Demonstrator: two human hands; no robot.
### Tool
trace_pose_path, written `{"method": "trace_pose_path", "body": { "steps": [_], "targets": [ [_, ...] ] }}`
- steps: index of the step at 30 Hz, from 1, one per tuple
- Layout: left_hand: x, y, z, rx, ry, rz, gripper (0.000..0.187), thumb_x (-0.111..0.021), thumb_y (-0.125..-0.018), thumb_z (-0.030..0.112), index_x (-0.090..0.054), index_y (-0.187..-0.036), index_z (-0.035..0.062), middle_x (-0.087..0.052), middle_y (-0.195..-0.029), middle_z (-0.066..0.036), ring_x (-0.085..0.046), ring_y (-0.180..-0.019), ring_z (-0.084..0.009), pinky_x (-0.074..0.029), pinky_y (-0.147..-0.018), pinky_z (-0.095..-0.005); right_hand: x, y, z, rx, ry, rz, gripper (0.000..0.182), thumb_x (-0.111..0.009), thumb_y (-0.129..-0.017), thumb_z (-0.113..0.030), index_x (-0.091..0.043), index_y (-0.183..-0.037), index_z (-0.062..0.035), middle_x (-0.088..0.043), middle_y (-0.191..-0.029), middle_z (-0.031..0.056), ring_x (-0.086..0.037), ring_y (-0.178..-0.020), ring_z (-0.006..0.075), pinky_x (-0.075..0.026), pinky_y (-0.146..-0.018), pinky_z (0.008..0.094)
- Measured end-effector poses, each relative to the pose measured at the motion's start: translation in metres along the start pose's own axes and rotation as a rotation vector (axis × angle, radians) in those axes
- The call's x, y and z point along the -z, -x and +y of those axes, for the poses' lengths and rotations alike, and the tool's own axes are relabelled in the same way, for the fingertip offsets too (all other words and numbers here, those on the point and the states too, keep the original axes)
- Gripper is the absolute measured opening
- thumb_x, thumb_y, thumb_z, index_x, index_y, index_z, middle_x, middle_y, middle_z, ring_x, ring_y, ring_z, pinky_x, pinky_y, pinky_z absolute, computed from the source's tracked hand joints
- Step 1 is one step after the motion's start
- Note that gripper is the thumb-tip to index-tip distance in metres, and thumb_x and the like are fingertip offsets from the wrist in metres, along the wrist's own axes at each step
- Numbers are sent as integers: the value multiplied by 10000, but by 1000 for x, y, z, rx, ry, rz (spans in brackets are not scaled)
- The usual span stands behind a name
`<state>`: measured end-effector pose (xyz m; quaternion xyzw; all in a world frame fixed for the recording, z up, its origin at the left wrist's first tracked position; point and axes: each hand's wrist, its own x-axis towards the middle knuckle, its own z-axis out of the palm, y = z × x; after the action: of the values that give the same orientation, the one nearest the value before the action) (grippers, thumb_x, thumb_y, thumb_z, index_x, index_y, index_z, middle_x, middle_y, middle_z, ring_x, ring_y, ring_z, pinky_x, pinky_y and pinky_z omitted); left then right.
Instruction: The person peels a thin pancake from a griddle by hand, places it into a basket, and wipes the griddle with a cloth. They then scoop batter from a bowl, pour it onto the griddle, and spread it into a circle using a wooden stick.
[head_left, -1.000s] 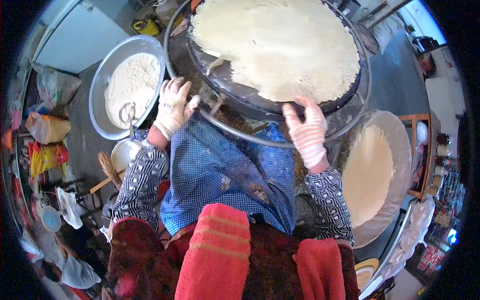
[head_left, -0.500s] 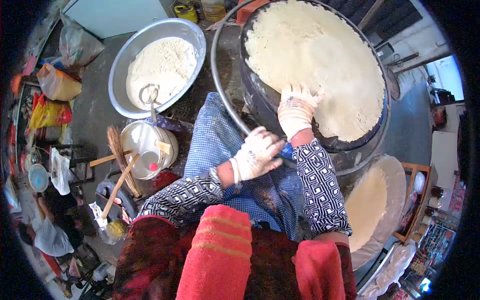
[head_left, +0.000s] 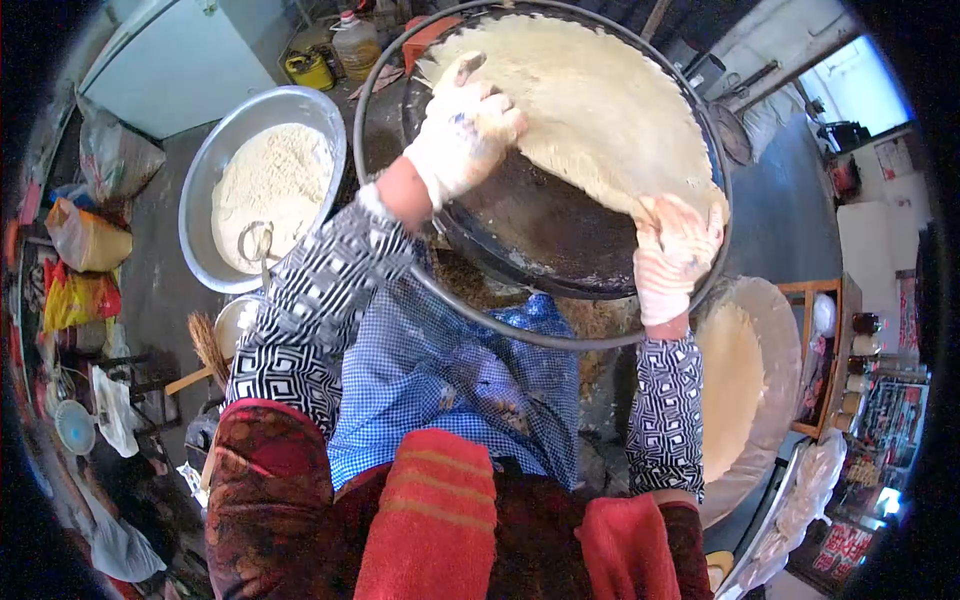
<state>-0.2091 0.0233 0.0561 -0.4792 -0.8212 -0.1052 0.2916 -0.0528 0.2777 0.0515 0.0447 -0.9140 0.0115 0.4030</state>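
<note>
A large thin pancake (head_left: 610,110) lies over the far part of a round black griddle (head_left: 560,225), its near edge pulled up and away. My left hand (head_left: 465,140), in a white glove, is closed on the pancake's left edge, thumb raised. My gloved right hand (head_left: 675,250) is closed on the edge at the lower right. Between the two hands the dark griddle surface shows under the lifted edge. A metal hoop (head_left: 470,325) runs around the griddle.
On the left stands a metal basin (head_left: 197,240) of flour-like powder with a ring-handled tool (head_left: 258,240). A bucket (head_left: 232,325) and straw brush (head_left: 207,345) sit below it. At right, a lined round container (head_left: 775,420) holds pale flat sheets (head_left: 728,390). A wooden cabinet (head_left: 838,350) stands beyond.
Both hands have moved to the pancake's edge and closed on it, the left going up, the right going right and down. The near edge has come off the griddle. The view has shifted.
</note>
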Motion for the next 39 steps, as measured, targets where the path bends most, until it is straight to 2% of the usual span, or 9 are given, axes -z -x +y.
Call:
{"method": "trace_pose_path", "body": {
  "steps": [7, 13, 17, 22, 25, 30, 32, 35, 39],
  "targets": [
    [17, 65, 77, 58, 275, -546, 721, -600, -788, 596, -488, -1336, 142, -459, -1394, -93, -349, -1348, -317, -171, -1106, -590, 37, 118, -1, -457, -135, -94, 490, -683, -729, -52, -571, -1202, -107, -547, -1244, 111, -483, -1190, 297, -351, -1030, 466],
    [-47, 57, 63, 229, -13, -556, 707, -465, -907, 525, -396, -1359, -13, -413, -1405, -221, -341, -1342, -357, -184, -1125, -500, 48, 156, -62, -1521, -1351, 93, 286, -560, -947, -198, -540, -1142, 9, -623, -1033, 115, -625, -909, 189, -536, -806, 320],
    [-26, 52, 115, 129, 299, -579, 576, -510, -909, 452, -522, -1244, -16, -538, -1261, -215, -467, -1232, -342, -257, -1093, -485, 25, 153, -35, -1605, -1779, 273, 426, -601, -907, -349, -555, -1130, 12, -633, -1020, 141, -646, -847, 221, -535, -745, 319],
    [21, 72, 120, 201, 431, -149, 292, -633, -865, 232, -609, -1088, 45, -638, -1042, -132, -597, -936, -297, -422, -905, -458, -5, 181, 23, -1941, -1251, 304, 373, -645, -863, -273, -587, -1123, -12, -632, -1048, 121, -649, -848, 237, -535, -772, 372],
    [10, 132, 93, 366, 342, -71, 173, -585, -827, 44, -597, -999, 37, -612, -941, -134, -581, -869, -334, -466, -775, -420, 3, 178, 38, -1519, -1398, 460, 236, -604, -863, -198, -655, -1014, -25, -657, -987, 74, -631, -916, 184, -515, -797, 327],
    [-14, 176, 78, 29, 97, -312, 307, -618, -802, 350, -611, -932, 71, -603, -979, -109, -550, -992, -316, -302, -1040, -493, 9, 198, 106, -798, -370, -34, 318, -582, -862, -154, -618, -1149, -23, -638, -1133, 175, -609, -1053, 291, -468, -934, 368],
    [-37, 181, 69, 53, 56, -530, 346, -621, -791, 389, -626, -945, 80, -608, -995, -113, -549, -1027, -322, -268, -1069, -495, 12, 199, 154, -1359, -1106, 255, 320, -580, -869, -159, -622, -1161, -37, -638, -1153, 107, -593, -1070, 234, -458, -956, 338],
    [-35, 165, 74, 157, 11, -903, 404, -623, -772, 430, -659, -990, 92, -618, -1029, -143, -534, -1103, -359, -246, -1092, -494, 62, 238, 261, -1111, -909, 63, 307, -549, -889, -165, -624, -1162, -47, -633, -1160, 73, -581, -1079, 196, -458, -959, 323],
    [-34, 166, 71, 156, 14, -887, 432, -604, -789, 453, -663, -984, 73, -623, -1024, -154, -534, -1091, -388, -248, -1088, -500, 248, 170, 326, -417, 565, -734, 299, -506, -880, -150, -659, -1129, -86, -664, -1103, 152, -614, -1065, 315, -470, -937, 377]
  ]
}}
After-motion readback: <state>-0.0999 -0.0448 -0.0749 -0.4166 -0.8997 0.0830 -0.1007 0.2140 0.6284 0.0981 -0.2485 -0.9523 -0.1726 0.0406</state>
